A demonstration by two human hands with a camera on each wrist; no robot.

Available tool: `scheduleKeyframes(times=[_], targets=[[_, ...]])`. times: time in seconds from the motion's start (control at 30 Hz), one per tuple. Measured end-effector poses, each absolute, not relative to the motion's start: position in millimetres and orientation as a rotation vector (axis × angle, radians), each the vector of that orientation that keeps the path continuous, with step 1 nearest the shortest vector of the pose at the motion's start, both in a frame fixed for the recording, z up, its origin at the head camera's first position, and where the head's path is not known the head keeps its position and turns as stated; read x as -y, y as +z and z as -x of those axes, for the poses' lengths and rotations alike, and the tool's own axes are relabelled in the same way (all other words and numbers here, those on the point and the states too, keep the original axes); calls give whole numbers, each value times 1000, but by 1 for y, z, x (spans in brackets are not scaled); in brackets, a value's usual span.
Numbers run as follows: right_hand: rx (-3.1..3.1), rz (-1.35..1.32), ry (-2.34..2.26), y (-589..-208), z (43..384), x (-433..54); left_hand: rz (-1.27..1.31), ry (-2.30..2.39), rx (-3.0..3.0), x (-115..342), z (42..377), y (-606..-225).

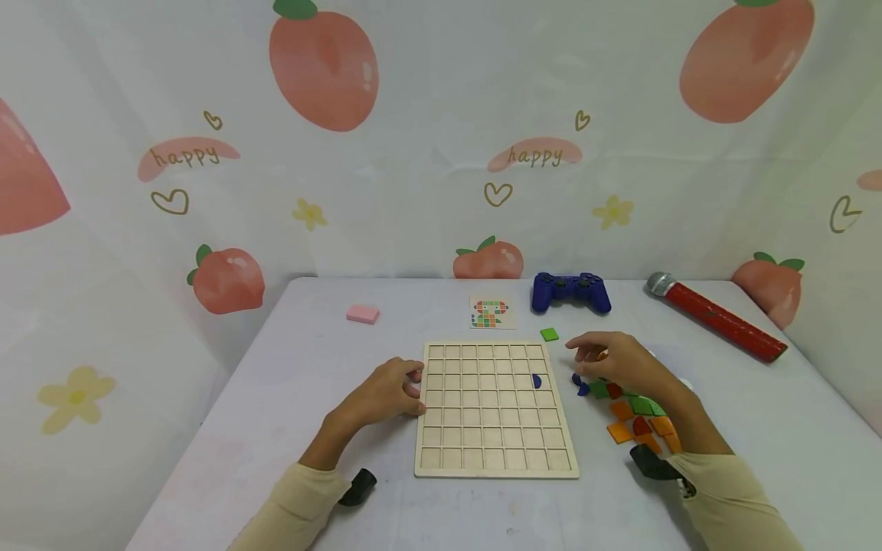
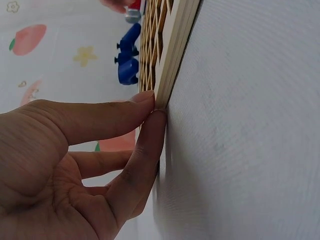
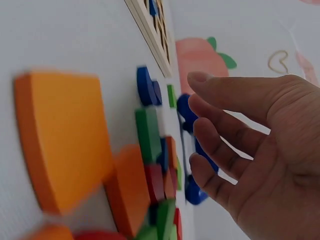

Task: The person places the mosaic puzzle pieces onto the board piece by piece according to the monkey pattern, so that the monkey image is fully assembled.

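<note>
A pale wooden grid board point(image 1: 496, 472) lies flat on the table, with one dark blue half-round piece point(image 1: 537, 381) in a cell on its right side. At the board's left edge, my left hand point(image 1: 386, 392) pinches the rim between thumb point(image 2: 115, 120) and forefinger. My right hand point(image 1: 616, 361) hovers over the far end of the loose pieces right of the board, fingers bent and apart, with nothing between them. Below it are dark blue pieces point(image 3: 145, 86), a green piece point(image 3: 148, 135) and orange squares point(image 3: 67, 135). The hand and forearm hide part of this pile.
Beyond the board lie a picture card point(image 1: 492, 312) with a coloured mosaic figure and a bright green square point(image 1: 549, 334). Farther back are a blue game controller point(image 1: 570, 291) and a red microphone point(image 1: 720, 317). A pink block point(image 1: 362, 314) sits at the back left.
</note>
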State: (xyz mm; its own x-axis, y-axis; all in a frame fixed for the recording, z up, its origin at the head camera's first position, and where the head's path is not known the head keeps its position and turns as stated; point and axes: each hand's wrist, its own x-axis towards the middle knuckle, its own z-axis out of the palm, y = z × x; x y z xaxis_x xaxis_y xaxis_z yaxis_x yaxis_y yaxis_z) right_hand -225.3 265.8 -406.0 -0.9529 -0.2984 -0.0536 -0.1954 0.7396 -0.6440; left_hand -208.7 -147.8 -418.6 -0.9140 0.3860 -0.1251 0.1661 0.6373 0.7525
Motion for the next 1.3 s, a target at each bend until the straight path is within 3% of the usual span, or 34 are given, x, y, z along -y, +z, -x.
scheduleKeyframes(times=[0.73,1.3], targets=[[-2821,250,-906,-407,225,-320,-441,1144,-2586,147,208,-416],[-2772,226,-868,-411,224,-318,-444,1153,-2577,148,206,-416]])
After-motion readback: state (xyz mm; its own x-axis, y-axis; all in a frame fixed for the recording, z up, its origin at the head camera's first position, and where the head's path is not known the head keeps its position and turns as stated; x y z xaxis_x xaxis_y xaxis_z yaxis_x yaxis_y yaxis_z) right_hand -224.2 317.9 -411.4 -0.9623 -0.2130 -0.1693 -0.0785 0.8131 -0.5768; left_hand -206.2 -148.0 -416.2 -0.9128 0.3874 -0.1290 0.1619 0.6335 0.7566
